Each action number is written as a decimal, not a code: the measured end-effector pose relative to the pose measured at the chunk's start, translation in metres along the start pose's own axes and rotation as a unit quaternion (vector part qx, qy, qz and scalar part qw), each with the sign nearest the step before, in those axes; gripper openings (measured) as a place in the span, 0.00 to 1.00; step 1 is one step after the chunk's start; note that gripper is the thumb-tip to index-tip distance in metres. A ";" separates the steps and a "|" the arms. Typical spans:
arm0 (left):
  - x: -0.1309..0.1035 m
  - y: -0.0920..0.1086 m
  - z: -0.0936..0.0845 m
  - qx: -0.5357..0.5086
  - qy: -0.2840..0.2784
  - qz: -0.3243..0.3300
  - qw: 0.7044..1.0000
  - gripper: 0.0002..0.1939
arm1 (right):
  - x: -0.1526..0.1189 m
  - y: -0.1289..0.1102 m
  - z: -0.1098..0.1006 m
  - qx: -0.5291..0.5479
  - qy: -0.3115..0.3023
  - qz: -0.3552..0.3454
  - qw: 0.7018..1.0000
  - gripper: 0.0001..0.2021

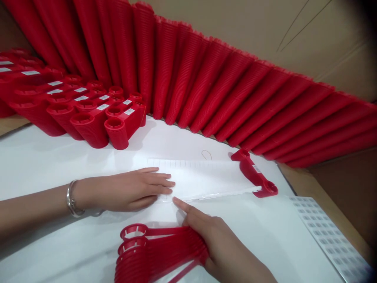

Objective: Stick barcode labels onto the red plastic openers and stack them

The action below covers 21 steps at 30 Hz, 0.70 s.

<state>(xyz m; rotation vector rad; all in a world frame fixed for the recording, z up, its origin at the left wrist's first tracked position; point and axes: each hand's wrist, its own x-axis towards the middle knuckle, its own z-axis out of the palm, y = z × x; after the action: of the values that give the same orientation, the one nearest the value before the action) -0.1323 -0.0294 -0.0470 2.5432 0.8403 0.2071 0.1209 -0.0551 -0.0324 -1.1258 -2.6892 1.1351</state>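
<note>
My left hand (144, 190), a bangle on its wrist, lies flat with fingers spread on the left end of a white sheet stack (203, 181). My right hand (218, 236) is wrapped round a stack of red ringed plastic pieces (165, 251), nested together, with ring ends toward the left. Its index finger stretches out to the near left edge of the white sheets. A labelled red plastic stack (255, 173) lies against the right end of the sheets. The palm hides part of the held stack.
Long red plastic stacks (182, 74) lean in a row along the cardboard (250, 23) behind. Shorter labelled red stacks (97, 118) stand at the left. A sheet of printed labels (326, 236) lies at the right on the white surface (265, 243). A thin loop (206, 154) lies behind the sheets.
</note>
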 end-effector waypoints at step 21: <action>0.001 0.004 0.000 -0.018 0.012 -0.021 1.000 0.19 | 0.000 -0.001 -0.001 0.004 -0.008 0.013 1.000 0.17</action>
<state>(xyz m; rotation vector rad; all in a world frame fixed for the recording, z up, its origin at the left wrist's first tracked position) -0.1292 -0.0315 -0.0452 2.4915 0.8904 0.2384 0.1210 -0.0553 -0.0314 -1.1572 -2.6875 1.1639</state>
